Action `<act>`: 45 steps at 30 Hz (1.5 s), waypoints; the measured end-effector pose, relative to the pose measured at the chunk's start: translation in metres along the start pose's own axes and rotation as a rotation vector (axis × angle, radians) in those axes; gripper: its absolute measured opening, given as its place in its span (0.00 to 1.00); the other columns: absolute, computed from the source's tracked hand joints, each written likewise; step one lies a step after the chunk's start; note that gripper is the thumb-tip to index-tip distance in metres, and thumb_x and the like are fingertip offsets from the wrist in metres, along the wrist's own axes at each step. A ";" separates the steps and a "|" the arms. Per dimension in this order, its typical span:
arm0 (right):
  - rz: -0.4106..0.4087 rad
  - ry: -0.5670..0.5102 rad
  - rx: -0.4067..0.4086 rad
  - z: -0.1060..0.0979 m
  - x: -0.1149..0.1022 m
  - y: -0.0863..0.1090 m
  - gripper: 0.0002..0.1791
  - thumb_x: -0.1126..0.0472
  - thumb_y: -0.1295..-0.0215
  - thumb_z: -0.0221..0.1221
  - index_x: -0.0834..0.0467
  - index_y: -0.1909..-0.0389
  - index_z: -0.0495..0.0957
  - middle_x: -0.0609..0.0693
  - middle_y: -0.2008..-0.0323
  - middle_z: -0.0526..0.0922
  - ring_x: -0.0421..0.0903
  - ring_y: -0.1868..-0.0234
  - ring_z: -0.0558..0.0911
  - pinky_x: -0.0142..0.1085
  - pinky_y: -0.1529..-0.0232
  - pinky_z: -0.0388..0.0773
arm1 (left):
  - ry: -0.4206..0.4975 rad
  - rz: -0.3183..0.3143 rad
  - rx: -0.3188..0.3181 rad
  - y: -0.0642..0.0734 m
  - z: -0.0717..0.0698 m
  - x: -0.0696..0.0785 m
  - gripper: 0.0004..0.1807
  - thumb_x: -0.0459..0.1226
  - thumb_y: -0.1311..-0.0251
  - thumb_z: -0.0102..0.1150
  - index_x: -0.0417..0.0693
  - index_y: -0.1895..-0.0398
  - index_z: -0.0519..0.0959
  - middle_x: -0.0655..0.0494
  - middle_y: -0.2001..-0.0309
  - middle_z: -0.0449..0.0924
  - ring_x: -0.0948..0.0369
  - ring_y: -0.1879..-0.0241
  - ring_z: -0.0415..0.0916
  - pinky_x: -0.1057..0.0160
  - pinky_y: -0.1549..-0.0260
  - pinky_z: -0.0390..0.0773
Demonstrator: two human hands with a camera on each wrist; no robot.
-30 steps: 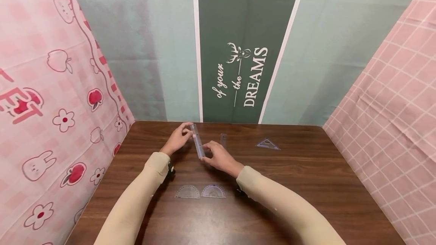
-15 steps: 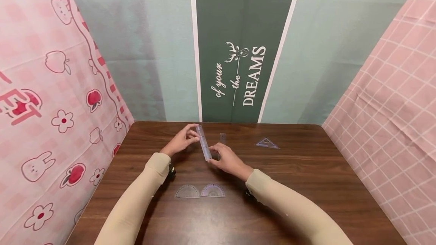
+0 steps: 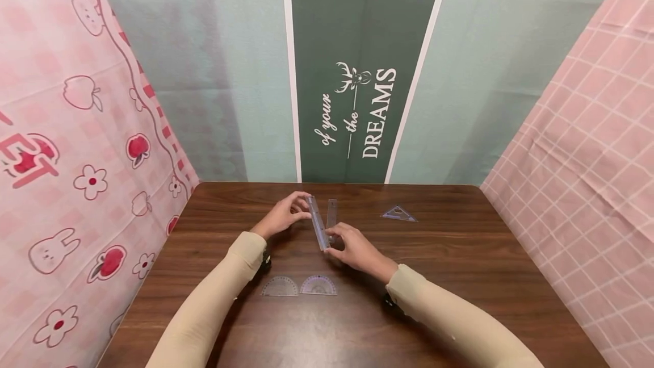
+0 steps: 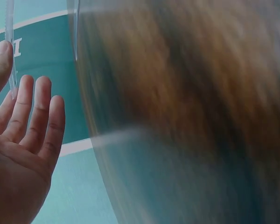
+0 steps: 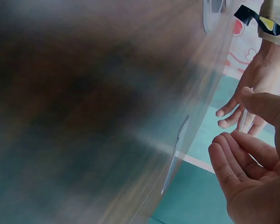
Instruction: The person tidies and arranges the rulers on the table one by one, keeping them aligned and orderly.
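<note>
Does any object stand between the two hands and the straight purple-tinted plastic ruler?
Nothing visible: the left hand and the right hand hold the straight purple-tinted transparent plastic ruler directly. A paler transparent plastic ruler lies on the brown table to its right, partly hidden by the right hand.

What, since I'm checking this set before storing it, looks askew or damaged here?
Nothing looks spilled or visibly broken, though fine scratches wouldn't show. The oddity is the white DREAMS lettering, which runs sideways up the backdrop. The slanted ruler is simply held between the left hand and right hand.
</note>
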State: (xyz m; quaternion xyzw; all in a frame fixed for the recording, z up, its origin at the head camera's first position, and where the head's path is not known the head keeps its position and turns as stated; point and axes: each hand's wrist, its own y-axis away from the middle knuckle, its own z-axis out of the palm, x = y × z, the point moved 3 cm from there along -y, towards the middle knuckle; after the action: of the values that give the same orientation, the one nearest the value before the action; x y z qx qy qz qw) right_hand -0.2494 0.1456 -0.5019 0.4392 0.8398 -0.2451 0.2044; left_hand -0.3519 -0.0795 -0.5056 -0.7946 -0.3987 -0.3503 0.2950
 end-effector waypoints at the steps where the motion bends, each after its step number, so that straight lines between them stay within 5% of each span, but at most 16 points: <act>1: -0.012 0.011 0.004 -0.001 0.000 0.003 0.24 0.61 0.33 0.75 0.67 0.40 0.83 0.58 0.49 0.85 0.54 0.50 0.86 0.48 0.48 0.84 | -0.005 -0.002 -0.009 -0.001 0.002 0.001 0.30 0.37 0.29 0.70 0.44 0.27 0.73 0.41 0.45 0.83 0.46 0.47 0.83 0.44 0.46 0.82; 7: -0.037 0.053 0.013 -0.005 0.003 0.021 0.23 0.60 0.34 0.75 0.66 0.42 0.84 0.56 0.50 0.86 0.53 0.49 0.86 0.49 0.46 0.83 | -0.015 0.007 -0.091 -0.003 0.015 0.012 0.30 0.39 0.29 0.70 0.44 0.27 0.72 0.42 0.44 0.82 0.50 0.46 0.83 0.48 0.45 0.82; 14: 0.002 0.028 -0.003 -0.007 0.005 0.043 0.22 0.58 0.34 0.76 0.62 0.43 0.84 0.54 0.50 0.86 0.52 0.48 0.86 0.49 0.46 0.84 | -0.040 0.089 -0.143 -0.003 0.029 0.026 0.31 0.37 0.32 0.73 0.37 0.29 0.73 0.40 0.46 0.82 0.47 0.48 0.82 0.47 0.46 0.83; 21: 0.018 0.041 0.007 -0.007 0.006 0.061 0.23 0.57 0.35 0.77 0.62 0.45 0.84 0.53 0.51 0.86 0.49 0.50 0.86 0.46 0.47 0.84 | -0.130 0.138 -0.189 -0.004 0.045 0.034 0.30 0.39 0.31 0.73 0.40 0.30 0.74 0.45 0.44 0.81 0.49 0.46 0.80 0.50 0.44 0.81; 33: 0.043 0.081 0.032 -0.011 0.004 0.085 0.22 0.56 0.38 0.79 0.60 0.48 0.84 0.50 0.54 0.85 0.47 0.52 0.85 0.46 0.48 0.83 | -0.300 0.131 -0.240 -0.006 0.063 0.048 0.29 0.46 0.32 0.74 0.45 0.33 0.79 0.46 0.36 0.77 0.47 0.34 0.72 0.46 0.30 0.71; 45: 0.107 0.112 -0.034 -0.010 -0.003 0.094 0.22 0.54 0.40 0.80 0.61 0.51 0.84 0.49 0.54 0.85 0.46 0.52 0.82 0.47 0.48 0.82 | -0.378 0.202 -0.314 -0.007 0.080 0.047 0.28 0.48 0.33 0.75 0.47 0.35 0.80 0.50 0.35 0.77 0.50 0.35 0.72 0.46 0.30 0.68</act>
State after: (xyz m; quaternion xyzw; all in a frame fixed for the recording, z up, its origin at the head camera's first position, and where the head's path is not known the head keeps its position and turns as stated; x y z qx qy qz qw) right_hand -0.1699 0.1956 -0.5142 0.4930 0.8293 -0.1946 0.1771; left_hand -0.3122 0.0037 -0.5135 -0.9177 -0.3062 -0.2220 0.1219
